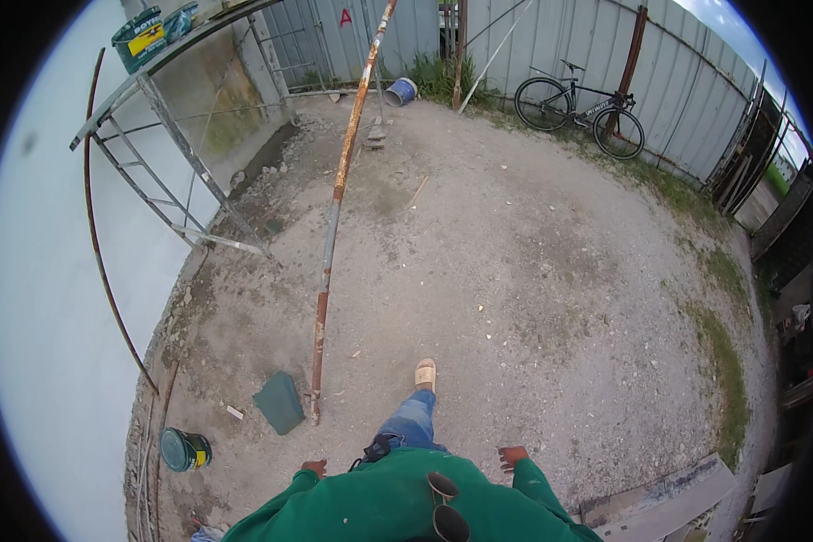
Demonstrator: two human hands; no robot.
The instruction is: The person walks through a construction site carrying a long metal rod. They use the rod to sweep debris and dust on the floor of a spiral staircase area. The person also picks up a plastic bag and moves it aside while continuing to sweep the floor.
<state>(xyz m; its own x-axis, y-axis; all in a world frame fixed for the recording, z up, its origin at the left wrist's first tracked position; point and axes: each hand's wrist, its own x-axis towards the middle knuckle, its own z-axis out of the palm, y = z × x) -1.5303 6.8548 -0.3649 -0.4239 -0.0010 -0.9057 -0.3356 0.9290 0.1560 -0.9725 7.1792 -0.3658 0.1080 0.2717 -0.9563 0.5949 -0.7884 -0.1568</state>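
Observation:
My left hand (314, 468) hangs at my side past the green sleeve, partly hidden by it, holding nothing that I can see. On the other side my right hand (512, 457) hangs free, fingers loosely apart and nothing in them. Nearest to the left hand are the lower end of a long rusty pole (320, 334) and a dark green flat-sided object (279, 403) on the ground. Farther left stands a lidded green bucket (185, 450). Neither hand touches any of these.
Metal scaffolding (167, 135) along the white wall at the left carries another green bucket (139, 41). A blue-and-white bucket (400, 91) lies tipped over at the back. A bicycle (580, 107) leans by the metal fence. Boards (664, 499) lie at lower right.

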